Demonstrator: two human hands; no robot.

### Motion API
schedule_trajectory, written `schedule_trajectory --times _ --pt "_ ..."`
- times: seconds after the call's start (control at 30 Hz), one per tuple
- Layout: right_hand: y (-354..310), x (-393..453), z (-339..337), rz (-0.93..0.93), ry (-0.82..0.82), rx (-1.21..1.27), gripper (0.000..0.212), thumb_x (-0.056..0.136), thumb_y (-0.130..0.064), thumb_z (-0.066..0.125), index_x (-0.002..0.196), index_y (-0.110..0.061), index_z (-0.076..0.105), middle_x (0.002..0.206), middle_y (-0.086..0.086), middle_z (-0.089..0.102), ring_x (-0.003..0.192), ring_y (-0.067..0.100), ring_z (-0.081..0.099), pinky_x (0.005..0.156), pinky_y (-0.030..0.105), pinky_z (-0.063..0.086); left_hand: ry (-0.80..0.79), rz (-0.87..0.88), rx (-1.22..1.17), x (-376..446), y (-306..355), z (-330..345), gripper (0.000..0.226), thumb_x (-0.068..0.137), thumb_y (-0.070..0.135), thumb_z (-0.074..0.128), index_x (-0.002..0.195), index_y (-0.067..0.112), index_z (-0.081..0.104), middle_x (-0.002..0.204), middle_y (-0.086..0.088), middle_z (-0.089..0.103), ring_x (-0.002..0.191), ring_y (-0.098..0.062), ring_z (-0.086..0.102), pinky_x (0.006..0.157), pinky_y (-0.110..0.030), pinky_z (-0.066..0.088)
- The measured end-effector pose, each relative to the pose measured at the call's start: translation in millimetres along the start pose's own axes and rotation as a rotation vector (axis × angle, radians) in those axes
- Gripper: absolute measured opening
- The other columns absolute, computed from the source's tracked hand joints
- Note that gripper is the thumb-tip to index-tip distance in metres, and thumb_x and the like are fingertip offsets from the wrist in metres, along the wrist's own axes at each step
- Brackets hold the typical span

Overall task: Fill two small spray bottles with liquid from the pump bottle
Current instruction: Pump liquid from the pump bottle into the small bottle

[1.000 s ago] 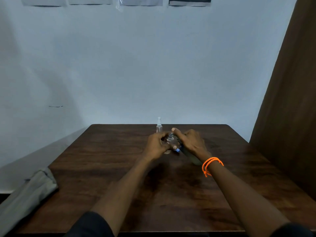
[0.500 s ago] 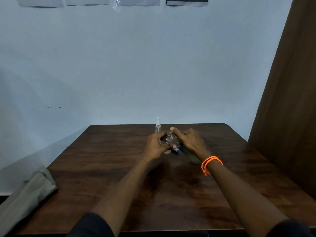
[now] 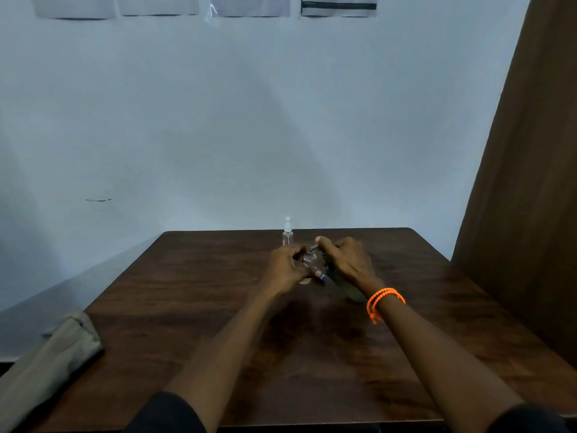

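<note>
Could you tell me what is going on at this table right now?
A person is working with both hands over a wooden table. The left hand grips a small clear bottle, while the right hand holds a dark bottle tilted toward it, index finger up at its top. Whether liquid is flowing is too small to tell. A second spray bottle stands upright just behind the hands, cap on, untouched. A folded cloth lies at the table's left edge.

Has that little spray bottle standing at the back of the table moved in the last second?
No. The capped spray bottle stands upright in the same spot near the far edge of the table, just beyond the left hand; only the camera shifted slightly.
</note>
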State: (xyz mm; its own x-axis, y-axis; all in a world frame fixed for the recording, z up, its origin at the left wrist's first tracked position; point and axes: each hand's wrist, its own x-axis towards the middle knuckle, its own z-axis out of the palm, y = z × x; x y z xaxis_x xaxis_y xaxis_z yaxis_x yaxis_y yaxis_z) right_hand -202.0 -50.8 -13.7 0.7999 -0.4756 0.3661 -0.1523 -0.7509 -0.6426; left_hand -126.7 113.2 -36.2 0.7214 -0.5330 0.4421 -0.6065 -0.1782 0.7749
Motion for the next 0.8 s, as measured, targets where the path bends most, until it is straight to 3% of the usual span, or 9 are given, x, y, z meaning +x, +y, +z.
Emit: schedule_trajectory --times 0.2,0.37,0.5,0.63,0.8 --pt "-3.1 0.7 0.2 0.006 0.000 -0.054 0.080 0.084 -0.077 0.044 0.064 -0.004 0.068 0.059 0.008 0.068 0.069 0.032 0.068 0.063 0.036 0.048 -0.022 0.006 0.015 0.7 -0.5 -1.2 0.060 0.063 0.015 0.096 0.119 0.015 0.075 0.103 0.005 0.078 0.083 0.007 0.066 0.073 -0.008 0.048" --pt "-4.1 -2.2 1.3 0.013 -0.005 -0.073 0.083 0.089 -0.081 0.049 0.052 -0.006 0.051 0.054 0.011 0.062 0.059 0.029 0.062 0.057 0.035 0.039 0.030 0.017 0.037 0.9 -3.9 -2.1 0.053 0.062 0.019 0.097 0.111 0.019 0.077 0.099 0.002 0.078 0.090 -0.012 0.071 0.078 -0.024 0.053" --pt "-4.7 -1.4 5.0 0.006 0.039 -0.103 0.076 0.089 -0.069 0.051 0.066 0.003 0.059 0.059 0.015 0.064 0.069 0.037 0.066 0.056 0.035 0.040 -0.005 0.007 0.033 0.2 -5.4 -2.7 0.049 0.062 0.019 0.097 0.106 0.019 0.078 0.092 0.002 0.079 0.087 -0.017 0.074 0.075 -0.032 0.058" --pt "-5.4 0.2 5.4 0.005 0.006 -0.108 0.089 0.087 -0.083 0.046 0.069 0.001 0.067 0.061 0.013 0.067 0.065 0.031 0.066 0.060 0.037 0.047 0.031 0.012 0.016 0.7 -5.9 -2.1 0.049 0.062 0.016 0.096 0.108 0.017 0.078 0.090 0.005 0.078 0.078 -0.005 0.069 0.070 -0.024 0.054" --pt "-7.4 -1.1 4.6 0.003 0.034 -0.118 0.071 0.091 -0.063 0.052 0.065 0.003 0.058 0.051 0.009 0.056 0.060 0.033 0.059 0.053 0.034 0.033 -0.011 0.010 0.000 -0.3 -1.1 -1.8 0.052 0.061 0.015 0.097 0.109 0.017 0.078 0.090 0.005 0.079 0.081 -0.008 0.073 0.070 -0.026 0.058"
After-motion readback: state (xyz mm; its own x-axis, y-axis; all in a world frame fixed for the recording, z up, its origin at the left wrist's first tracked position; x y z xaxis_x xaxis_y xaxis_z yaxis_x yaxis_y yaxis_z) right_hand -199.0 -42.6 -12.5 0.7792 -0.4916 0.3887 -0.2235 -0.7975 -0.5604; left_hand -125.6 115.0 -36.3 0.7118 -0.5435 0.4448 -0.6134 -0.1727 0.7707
